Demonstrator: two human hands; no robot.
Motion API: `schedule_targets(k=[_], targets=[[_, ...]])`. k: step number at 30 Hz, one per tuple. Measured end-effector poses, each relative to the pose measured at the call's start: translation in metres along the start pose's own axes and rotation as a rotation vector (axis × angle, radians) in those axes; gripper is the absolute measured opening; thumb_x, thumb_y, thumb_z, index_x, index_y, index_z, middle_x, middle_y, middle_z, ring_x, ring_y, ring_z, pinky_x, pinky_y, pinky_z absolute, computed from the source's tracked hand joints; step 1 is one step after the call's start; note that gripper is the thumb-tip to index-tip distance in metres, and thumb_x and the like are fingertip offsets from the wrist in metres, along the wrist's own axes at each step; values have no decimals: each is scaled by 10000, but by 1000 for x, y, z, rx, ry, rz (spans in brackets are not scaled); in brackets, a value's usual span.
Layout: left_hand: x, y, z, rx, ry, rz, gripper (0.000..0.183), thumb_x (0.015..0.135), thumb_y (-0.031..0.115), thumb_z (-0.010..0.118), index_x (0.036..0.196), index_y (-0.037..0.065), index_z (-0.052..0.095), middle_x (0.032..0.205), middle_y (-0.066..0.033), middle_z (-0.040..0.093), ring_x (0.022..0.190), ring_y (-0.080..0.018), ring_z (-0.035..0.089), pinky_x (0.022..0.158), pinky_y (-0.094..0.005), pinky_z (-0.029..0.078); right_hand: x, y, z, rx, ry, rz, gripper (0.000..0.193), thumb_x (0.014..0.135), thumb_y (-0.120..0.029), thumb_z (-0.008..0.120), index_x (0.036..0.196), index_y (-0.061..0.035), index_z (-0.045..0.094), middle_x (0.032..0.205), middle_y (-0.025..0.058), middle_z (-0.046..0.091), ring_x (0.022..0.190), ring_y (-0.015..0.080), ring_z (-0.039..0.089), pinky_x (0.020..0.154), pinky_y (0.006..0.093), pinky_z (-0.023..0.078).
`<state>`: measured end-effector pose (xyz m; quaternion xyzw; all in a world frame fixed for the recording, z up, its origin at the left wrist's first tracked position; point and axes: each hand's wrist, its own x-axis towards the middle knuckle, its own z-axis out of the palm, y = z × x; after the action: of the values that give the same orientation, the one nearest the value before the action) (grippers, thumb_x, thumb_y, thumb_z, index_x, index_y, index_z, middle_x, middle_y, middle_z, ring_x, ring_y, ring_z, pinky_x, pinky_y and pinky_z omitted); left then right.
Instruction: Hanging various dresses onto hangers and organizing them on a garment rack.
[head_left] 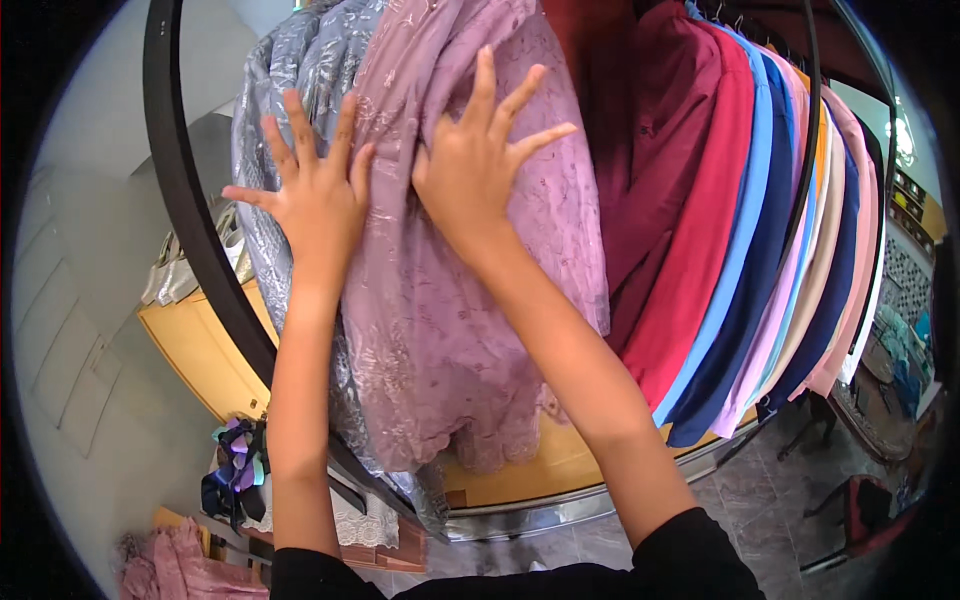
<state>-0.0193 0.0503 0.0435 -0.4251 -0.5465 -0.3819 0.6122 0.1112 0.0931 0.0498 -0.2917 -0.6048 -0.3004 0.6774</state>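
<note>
A mauve embroidered garment [450, 370] with a scalloped hem hangs in front of me, with a shine over it like clear plastic. My left hand [318, 205] lies with fingers spread where this garment meets the grey-blue garments [262, 110], which hang in shiny clear plastic. Against the mauve cloth, my right hand [468, 180] is spread too, its thumb close to a fold. Neither hand grips anything. Both arms reach up from the lower edge.
To the right hang a maroon garment [660, 150], a red one [712, 230] and several more in blue, pink and beige. A dark curved frame post [190, 200] stands at left, near a yellow wooden cabinet [200, 345]. Pink cloth [185, 565] lies at lower left.
</note>
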Motion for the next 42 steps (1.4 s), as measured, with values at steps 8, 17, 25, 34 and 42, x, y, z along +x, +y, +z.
schedule_targets(k=[8,17,25,34,42], targets=[[16,-7,-1,420,-114,17,517,863,422,469,1351,377,303,1478,-32,135,1369,-228,59,858,-735,-120,34,-33,23,-95,198,-40,224,670,-159,526,760,-6,661,1358,233,305,1289,512,73,813,812,-11],[5,-7,8,-102,-12,12,487,861,458,459,1315,288,410,1473,-73,143,1371,-238,44,897,-677,-171,6,7,-19,-89,-34,-61,215,614,-202,643,688,-3,607,1406,200,184,1283,526,-28,796,808,-3],[-10,23,10,-337,-86,52,494,848,409,484,1308,236,429,1474,-61,147,1370,-254,27,894,-676,-184,-19,50,-39,-347,-184,-6,384,646,-265,638,933,-10,613,1424,170,157,1291,508,1,811,798,47],[-19,30,12,-376,-110,30,578,822,446,490,1335,202,385,1475,-78,135,1366,-298,1,878,-698,-174,-32,52,-41,-377,-173,55,445,716,-339,618,1027,-22,592,1423,162,162,1297,495,-9,823,787,36],[-35,31,13,-240,-69,82,467,834,350,517,1268,183,476,1471,-69,157,1363,-313,13,862,-726,-145,-41,99,-78,-413,-72,132,227,776,-204,581,939,-49,618,1374,128,293,1284,506,108,852,777,63]])
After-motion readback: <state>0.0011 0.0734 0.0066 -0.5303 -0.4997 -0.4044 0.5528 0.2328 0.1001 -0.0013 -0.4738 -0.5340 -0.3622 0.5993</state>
